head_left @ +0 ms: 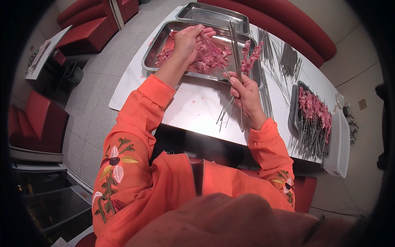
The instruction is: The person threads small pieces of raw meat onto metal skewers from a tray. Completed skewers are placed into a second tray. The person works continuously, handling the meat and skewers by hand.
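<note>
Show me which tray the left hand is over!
The large middle tray with loose pink meat. The left hand is over it; no hand is above the tray behind or the far-right tray of meat skewers.

A white table [197, 105] bears metal trays [212, 15] and bare skewers [289, 59].

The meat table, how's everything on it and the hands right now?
Left hand: partly curled, at the raw meat
Right hand: closed around bare skewers
Raw meat: loose pieces, piled
Large tray: holding meat
Rear tray: right side up
Loaded skewers: heaped on dark tray
Table skewers: bare, spread out
</note>
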`<action>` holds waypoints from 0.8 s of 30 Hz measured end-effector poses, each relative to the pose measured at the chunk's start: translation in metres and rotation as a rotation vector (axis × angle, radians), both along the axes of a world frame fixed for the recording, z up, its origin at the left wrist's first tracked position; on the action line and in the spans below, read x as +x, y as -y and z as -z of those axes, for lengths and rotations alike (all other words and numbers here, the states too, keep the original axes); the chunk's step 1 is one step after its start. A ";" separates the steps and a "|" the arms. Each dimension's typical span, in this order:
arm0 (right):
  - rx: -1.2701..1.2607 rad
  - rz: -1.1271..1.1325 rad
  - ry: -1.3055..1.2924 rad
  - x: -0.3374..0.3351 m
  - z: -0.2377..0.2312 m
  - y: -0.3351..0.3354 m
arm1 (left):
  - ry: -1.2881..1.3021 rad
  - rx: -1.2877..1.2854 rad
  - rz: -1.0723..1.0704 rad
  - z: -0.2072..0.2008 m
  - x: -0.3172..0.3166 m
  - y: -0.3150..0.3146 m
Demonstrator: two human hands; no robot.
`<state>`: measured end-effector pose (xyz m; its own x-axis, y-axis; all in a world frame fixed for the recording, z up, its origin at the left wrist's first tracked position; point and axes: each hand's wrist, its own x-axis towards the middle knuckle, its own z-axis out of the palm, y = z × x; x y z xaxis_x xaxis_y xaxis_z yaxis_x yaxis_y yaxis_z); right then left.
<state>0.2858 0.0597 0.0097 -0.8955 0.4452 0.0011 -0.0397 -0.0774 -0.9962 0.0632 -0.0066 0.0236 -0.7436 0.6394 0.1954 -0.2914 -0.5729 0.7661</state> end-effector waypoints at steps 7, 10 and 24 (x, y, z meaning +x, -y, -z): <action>-0.027 0.007 0.000 0.001 0.001 -0.001 | 0.053 -0.028 0.053 0.005 0.011 -0.005; -0.008 0.014 0.007 0.001 -0.001 0.000 | 0.027 -0.058 0.088 0.008 0.013 -0.006; -0.046 0.016 -0.061 -0.001 -0.001 0.000 | -0.043 -0.105 0.360 0.006 0.004 0.000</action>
<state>0.2849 0.0599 0.0105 -0.8872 0.4601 0.0349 -0.1021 -0.1220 -0.9873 0.0667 -0.0068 0.0176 -0.4601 0.8765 0.1415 -0.4257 -0.3577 0.8312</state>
